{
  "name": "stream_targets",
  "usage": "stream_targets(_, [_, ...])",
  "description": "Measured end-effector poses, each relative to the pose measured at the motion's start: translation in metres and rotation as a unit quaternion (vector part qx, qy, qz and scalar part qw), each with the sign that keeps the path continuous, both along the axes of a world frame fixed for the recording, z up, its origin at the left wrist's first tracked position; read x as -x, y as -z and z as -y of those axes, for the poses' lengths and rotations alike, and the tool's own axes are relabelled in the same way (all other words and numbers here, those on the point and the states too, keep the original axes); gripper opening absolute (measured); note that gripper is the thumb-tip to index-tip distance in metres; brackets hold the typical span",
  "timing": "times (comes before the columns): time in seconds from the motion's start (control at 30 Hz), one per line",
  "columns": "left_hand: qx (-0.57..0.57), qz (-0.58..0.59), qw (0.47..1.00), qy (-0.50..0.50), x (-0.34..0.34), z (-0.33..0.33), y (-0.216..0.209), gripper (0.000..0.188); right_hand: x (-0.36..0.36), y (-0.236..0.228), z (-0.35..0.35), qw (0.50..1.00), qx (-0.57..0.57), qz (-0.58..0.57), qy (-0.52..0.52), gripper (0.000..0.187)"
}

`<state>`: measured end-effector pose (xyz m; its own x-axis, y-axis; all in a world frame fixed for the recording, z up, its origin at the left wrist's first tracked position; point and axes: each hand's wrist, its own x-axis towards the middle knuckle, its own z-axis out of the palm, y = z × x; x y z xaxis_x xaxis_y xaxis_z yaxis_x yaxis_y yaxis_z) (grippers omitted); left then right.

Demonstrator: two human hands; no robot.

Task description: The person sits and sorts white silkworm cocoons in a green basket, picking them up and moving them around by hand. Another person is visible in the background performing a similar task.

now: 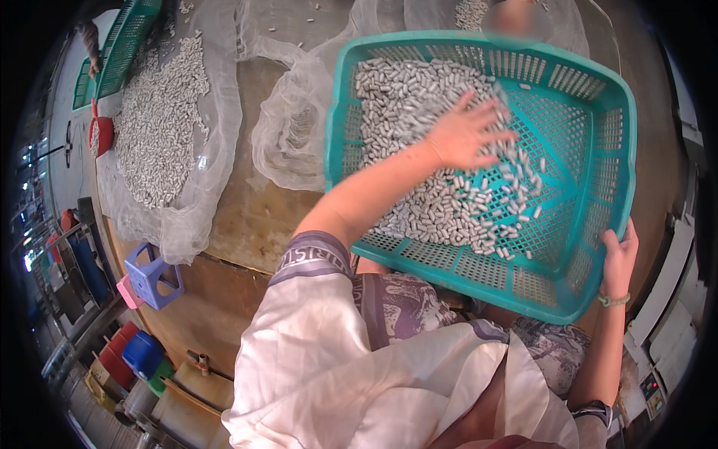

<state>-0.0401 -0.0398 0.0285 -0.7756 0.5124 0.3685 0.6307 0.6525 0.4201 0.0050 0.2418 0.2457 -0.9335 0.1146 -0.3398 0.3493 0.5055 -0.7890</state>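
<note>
A large green plastic basket (593, 157) with slotted walls lies tilted across my lap and the table edge. Small silvery-grey cylindrical pieces (419, 202) heap over its left and middle parts, thinning out toward the right, where the lattice bottom shows. My left hand (471, 135) reaches into the basket with fingers spread, over the pieces; some of them blur beside it. At the right rim, near the lower corner, my right hand (619, 262) grips the basket, thumb visible on the edge and the other fingers mostly hidden behind it.
White mesh cloth (292, 142) lies on the brown table (254, 224). At left, more pieces (161, 112) pile on mesh, beside a red scoop (102, 133) and another green basket (129, 45). A person's hand (94, 63) is there. Below stands a purple stool (155, 277).
</note>
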Motion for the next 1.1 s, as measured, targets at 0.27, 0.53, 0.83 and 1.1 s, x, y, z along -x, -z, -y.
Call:
stream_targets(0.27, [0.059,0.144,0.98,-0.124,-0.088,0.05,-0.012,0.058,0.0,0.003,-0.008,1.0,-0.003,0.011,0.008,0.033])
stream_targets(0.53, [-0.178,0.269,0.946,-0.04,-0.106,0.029,-0.046,0.06,0.004,0.001,-0.004,1.0,0.011,0.007,0.01,0.034])
stream_targets(0.83, [-0.013,0.128,0.942,-0.311,-0.068,0.057,-0.008,0.05,0.004,0.001,-0.012,1.0,-0.009,0.015,0.001,0.034])
stream_targets(1.1, [-0.13,0.051,0.969,-0.205,-0.052,0.024,-0.002,0.01,0.005,0.003,-0.009,1.0,0.016,0.007,0.011,0.034])
